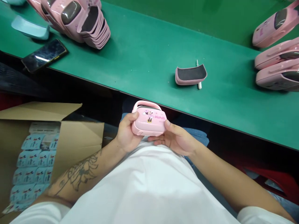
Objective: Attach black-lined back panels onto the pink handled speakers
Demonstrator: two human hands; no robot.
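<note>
A pink plastic case with a carry handle (150, 122) is held in front of my lap, just off the table's near edge. A cartoon mouse and pink lettering are printed on its face. My left hand (128, 132) grips its left end, thumb on the front. At the right end my right hand (176, 137) has its thumb on the front corner and its fingers beneath. What lies inside the case cannot be seen. Beyond it on the table rest a few stacked pink curved pieces with dark inner faces (190, 74), over a thin white stick (199, 84).
Pink cases (268, 29) stand at the right, more (63, 18) at the upper left beside stacked curved pieces (99, 31). A phone (44, 56) overhangs the green table's (140, 46) edge near a light-blue piece (30, 28). An open carton (79, 137) holds blue printed packs at lower left.
</note>
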